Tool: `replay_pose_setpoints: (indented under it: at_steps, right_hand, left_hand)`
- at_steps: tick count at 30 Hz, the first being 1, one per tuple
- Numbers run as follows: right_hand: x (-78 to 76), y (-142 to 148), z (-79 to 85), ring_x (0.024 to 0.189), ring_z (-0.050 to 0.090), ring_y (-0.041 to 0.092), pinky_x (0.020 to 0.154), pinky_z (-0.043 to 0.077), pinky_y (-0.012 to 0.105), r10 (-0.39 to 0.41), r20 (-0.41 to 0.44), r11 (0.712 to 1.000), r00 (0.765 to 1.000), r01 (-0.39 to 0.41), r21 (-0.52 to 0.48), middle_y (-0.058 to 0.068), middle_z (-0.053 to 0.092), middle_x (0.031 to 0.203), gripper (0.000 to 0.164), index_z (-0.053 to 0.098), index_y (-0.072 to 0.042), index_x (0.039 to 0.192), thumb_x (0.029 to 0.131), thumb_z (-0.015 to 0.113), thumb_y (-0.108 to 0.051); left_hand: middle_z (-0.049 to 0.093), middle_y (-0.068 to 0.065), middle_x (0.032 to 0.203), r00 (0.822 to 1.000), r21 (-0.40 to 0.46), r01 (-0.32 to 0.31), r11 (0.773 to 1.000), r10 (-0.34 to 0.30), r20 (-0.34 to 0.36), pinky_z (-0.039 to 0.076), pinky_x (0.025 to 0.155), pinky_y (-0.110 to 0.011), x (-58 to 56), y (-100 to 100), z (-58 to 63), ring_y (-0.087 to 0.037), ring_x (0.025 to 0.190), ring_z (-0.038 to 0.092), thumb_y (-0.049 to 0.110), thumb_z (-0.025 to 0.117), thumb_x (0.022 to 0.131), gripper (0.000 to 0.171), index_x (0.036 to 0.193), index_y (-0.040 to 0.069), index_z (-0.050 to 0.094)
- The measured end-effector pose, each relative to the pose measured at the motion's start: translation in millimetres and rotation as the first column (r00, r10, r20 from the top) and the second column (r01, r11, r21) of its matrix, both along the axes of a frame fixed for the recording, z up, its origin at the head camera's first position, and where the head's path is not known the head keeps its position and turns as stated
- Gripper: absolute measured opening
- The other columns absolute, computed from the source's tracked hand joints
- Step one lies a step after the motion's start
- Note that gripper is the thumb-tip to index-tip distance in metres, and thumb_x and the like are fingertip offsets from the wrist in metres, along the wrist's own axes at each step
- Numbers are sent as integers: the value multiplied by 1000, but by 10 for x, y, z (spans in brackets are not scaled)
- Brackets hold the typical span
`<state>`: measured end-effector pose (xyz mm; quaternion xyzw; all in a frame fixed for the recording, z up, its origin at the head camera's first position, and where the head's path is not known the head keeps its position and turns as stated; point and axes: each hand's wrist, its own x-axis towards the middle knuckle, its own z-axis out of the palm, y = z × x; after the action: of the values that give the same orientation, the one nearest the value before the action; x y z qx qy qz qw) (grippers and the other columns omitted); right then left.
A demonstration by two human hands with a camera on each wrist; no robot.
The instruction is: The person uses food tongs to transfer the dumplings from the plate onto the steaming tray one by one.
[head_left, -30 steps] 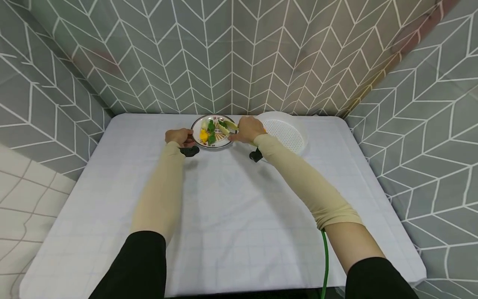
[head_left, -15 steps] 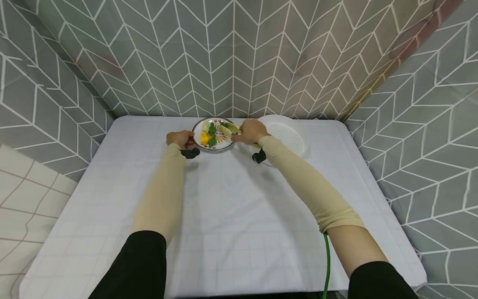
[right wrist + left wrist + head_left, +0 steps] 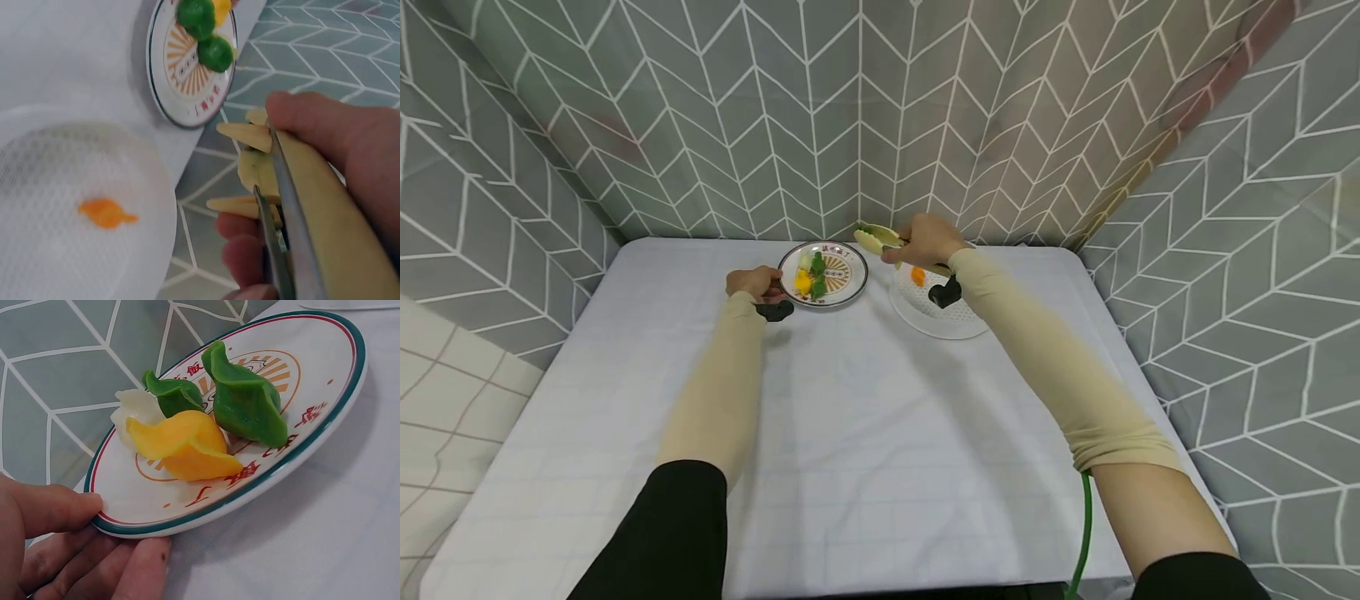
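My left hand (image 3: 752,283) pinches the near-left rim of a round white plate (image 3: 315,353), thumb on top and fingers beneath. Two green dumplings (image 3: 245,403), a yellow dumpling (image 3: 187,447) and a white dumpling (image 3: 133,415) sit together on it. Right of the plate, my right hand (image 3: 932,240) grips metal-edged tongs (image 3: 331,219) with beige, toothed ends. Between those ends is a pale green dumpling (image 3: 258,167), partly hidden by them. They hang over the back edge, near a white perforated basket (image 3: 951,327) holding an orange dumpling (image 3: 105,212).
A white cloth covers the table (image 3: 842,450). Patterned grey curtains (image 3: 760,125) stand right behind its back edge and along both sides. Black camera mounts (image 3: 945,292) sit on the wrists, and a green cable (image 3: 1080,533) hangs from the right sleeve.
My right hand has moved up and right off the plate with the tongs, taking a green dumpling with it. The orange dumpling in the basket now shows. My left hand still holds the rim.
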<state>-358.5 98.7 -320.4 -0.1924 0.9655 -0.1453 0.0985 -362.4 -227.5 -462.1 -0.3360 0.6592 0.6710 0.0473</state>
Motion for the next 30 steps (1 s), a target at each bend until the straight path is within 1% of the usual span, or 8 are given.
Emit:
replay_pose_setpoints:
  at_steps: [3,5,7,13,20,25,27,30]
  right_hand:
    - [51,124,89,69,46,15,59,33,26,-15,28,1000,999,15,-6,-6,52,71,44,78,-7,90,93,77,-51]
    - [76,214,135,73,48,18,61,35,27,-21,35,1000,999,20,11,-4,53,75,48,79,-4,100,94,76,-52]
    - [85,313,162,73,49,17,61,35,27,-25,28,1000,999,24,19,-6,54,73,45,80,-7,98,94,76,-52]
    - [90,644,201,61,45,15,54,33,27,-66,9,996,998,66,55,-9,39,55,44,64,-19,65,95,74,-50]
    - [103,981,62,66,52,18,56,42,28,-136,24,988,990,134,76,-7,51,58,42,80,-10,86,95,73,-51]
    - [150,1097,-125,83,61,25,72,55,36,-185,62,981,981,180,74,10,76,93,55,80,-2,110,95,72,-54]
    - [177,1116,-186,98,65,30,86,60,42,-192,88,980,977,186,68,18,76,119,63,75,0,126,96,72,-54]
    - [198,1130,-260,112,66,35,98,60,49,-201,118,979,973,194,69,22,71,135,69,68,2,137,96,71,-54]
  left_hand:
    - [65,2,62,1000,4,-4,1000,4,2,66,60,-22,4,11,11,-10,57,65,15,75,99,12,102,8,65]
    - [65,2,62,1000,6,-1,1000,1,7,66,60,-21,11,20,21,-10,56,65,15,75,99,12,103,9,65]
    - [65,2,63,1000,9,3,1000,-3,10,66,60,-21,15,30,27,-10,57,65,15,74,99,12,104,9,65]
    - [65,3,63,1000,-2,2,1000,-2,7,66,61,-20,3,22,9,-9,58,65,16,74,100,12,104,9,64]
    - [64,3,63,1000,-11,7,1000,-7,0,66,62,-20,52,33,60,-9,60,64,16,72,101,10,105,9,65]
    - [64,2,62,1000,1,-11,1000,11,-2,65,59,-20,79,54,82,-9,57,64,13,73,100,9,103,7,67]
    - [65,2,61,1000,11,-18,1000,18,-1,65,58,-21,74,59,79,-10,56,64,13,74,99,9,101,8,66]
    - [65,2,60,1000,25,-13,1000,14,-3,65,58,-21,68,55,80,-9,55,65,12,74,99,11,100,8,65]
